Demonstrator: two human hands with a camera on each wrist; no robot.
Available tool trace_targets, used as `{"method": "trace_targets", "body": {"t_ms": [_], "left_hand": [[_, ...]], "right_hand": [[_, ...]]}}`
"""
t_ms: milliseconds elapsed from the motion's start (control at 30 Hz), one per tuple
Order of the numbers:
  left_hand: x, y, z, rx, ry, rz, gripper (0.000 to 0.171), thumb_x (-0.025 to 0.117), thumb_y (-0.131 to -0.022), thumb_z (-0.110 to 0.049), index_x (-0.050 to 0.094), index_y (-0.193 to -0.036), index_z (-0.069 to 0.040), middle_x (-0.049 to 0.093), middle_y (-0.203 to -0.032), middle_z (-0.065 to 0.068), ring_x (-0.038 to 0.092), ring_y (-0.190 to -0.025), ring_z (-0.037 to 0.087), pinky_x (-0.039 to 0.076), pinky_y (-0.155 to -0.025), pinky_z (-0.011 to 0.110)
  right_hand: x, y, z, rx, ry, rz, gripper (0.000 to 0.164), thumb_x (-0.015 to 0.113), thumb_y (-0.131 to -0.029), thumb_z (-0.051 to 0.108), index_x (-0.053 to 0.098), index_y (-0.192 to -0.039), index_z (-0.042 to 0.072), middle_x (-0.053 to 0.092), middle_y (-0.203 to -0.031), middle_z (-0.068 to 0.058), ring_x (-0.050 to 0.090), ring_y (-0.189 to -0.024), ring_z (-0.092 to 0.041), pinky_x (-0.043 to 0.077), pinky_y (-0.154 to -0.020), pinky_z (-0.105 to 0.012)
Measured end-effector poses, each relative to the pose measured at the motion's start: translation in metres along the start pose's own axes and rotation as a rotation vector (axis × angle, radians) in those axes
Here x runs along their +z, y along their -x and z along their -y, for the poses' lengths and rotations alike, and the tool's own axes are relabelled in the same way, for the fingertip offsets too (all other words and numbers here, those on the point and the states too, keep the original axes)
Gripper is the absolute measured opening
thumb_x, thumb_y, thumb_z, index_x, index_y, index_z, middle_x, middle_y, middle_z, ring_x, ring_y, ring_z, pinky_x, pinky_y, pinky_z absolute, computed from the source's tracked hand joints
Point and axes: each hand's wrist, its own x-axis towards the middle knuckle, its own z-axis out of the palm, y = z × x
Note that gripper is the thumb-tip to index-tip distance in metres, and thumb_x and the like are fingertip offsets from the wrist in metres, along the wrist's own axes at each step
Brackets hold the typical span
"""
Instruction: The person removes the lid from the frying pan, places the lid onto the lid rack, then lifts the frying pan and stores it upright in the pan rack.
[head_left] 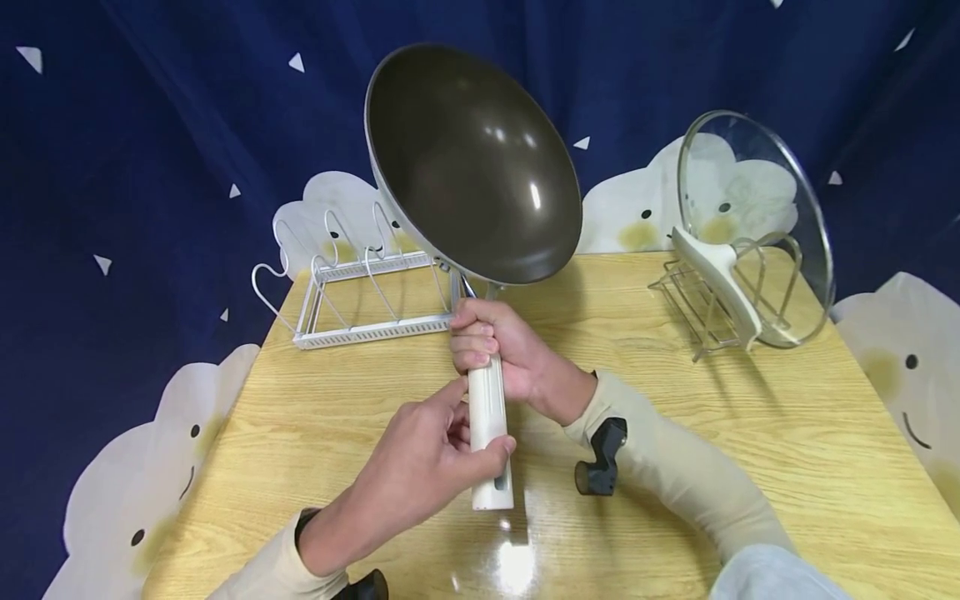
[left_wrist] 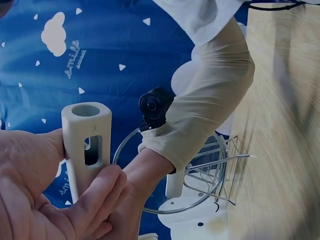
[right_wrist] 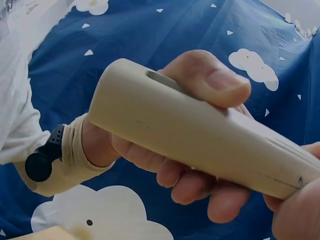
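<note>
From where I stand, a deep-blue fabric curtain hangs in soft folds behind and beside a pale yellow wood-grain counter. Small white printed triangles dot the cloth, among puffy white smiling clouds with yellow cheeks and cursive white "smile" lettering. A bright white glare patch shines on the counter's near part.
</note>
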Motion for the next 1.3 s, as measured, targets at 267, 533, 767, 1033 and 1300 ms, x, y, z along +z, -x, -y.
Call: {"method": "trace_targets", "body": {"t_ms": [267,533,767,1033,1300], "left_hand": [[-0.001,-0.003,0.000,-0.013,0.012,-0.044,0.032,0.078,-0.084,-0.024,0.062,-0.108,-0.010,0.062,-0.069,-0.012,0.058,-0.060,0.001,0.052,-0.053,0.023],[0.001,-0.004,-0.001,-0.036,0.023,-0.099,0.046,0.080,-0.081,-0.023,0.062,-0.119,-0.005,0.068,-0.074,-0.010,0.064,-0.064,0.000,0.055,-0.057,0.022],[0.001,-0.006,0.000,-0.072,0.044,-0.123,0.047,0.081,-0.080,-0.025,0.061,-0.119,-0.006,0.067,-0.074,-0.012,0.064,-0.066,0.002,0.056,-0.058,0.024],[0.002,-0.006,0.005,-0.084,0.106,-0.126,0.049,0.081,-0.080,-0.023,0.053,-0.118,-0.010,0.066,-0.081,-0.009,0.064,-0.071,0.006,0.056,-0.062,0.025],[0.003,-0.006,0.009,-0.054,0.110,-0.155,0.045,0.081,-0.080,-0.023,0.051,-0.111,-0.012,0.062,-0.079,-0.007,0.058,-0.069,0.009,0.050,-0.058,0.022]], "right_hand": [[0.002,-0.007,0.005,0.006,0.013,0.052,0.042,0.028,-0.095,-0.001,0.039,-0.059,0.017,0.042,-0.044,0.007,0.041,-0.037,-0.004,0.036,-0.038,-0.015],[0.002,-0.012,0.007,0.012,-0.006,0.133,0.035,0.053,-0.084,-0.007,0.040,-0.063,0.017,0.029,-0.049,0.010,0.039,-0.038,-0.003,0.037,-0.038,-0.015],[0.001,-0.019,0.009,0.034,-0.048,0.176,0.037,0.062,-0.080,-0.007,0.039,-0.063,0.017,0.022,-0.053,0.010,0.038,-0.038,-0.004,0.037,-0.038,-0.016],[-0.002,-0.024,0.009,0.083,-0.091,0.254,0.043,0.063,-0.079,-0.008,0.033,-0.063,0.018,0.019,-0.053,0.011,0.034,-0.038,-0.004,0.038,-0.038,-0.016],[-0.002,-0.030,0.009,0.095,-0.098,0.314,0.047,0.062,-0.080,-0.008,0.028,-0.064,0.019,0.018,-0.054,0.011,0.032,-0.038,-0.005,0.035,-0.038,-0.016]]}}
